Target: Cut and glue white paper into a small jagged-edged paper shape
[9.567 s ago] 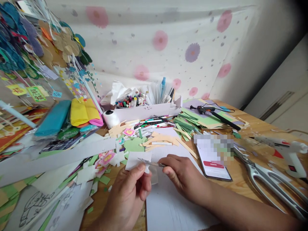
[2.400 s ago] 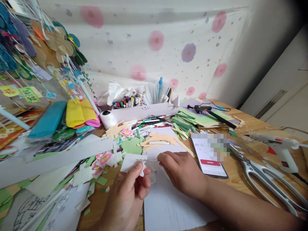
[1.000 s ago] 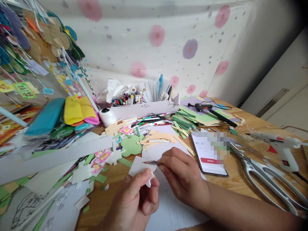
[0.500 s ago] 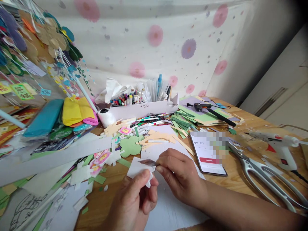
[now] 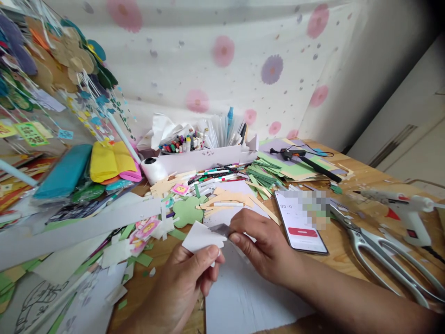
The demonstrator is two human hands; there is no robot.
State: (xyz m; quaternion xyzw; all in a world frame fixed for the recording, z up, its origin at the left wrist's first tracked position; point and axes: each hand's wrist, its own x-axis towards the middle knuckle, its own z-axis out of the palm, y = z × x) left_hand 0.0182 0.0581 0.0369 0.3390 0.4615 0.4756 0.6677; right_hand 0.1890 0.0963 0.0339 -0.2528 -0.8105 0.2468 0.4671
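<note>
Blade (image 5: 220,229), pinched by the right hand (image 5: 260,243), points left, long axis crosswise; left hand (image 5: 186,273) pinches white paper (image 5: 200,239).

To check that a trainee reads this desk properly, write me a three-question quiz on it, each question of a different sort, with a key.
1. What does the left hand hold?
2. True or false: the large scissors lie to the right of the phone.
3. Choose one. The right hand is pinching:
A) a marker
B) a thin grey blade
C) a glue gun

Key:
1. A white paper piece.
2. True.
3. B.
</note>
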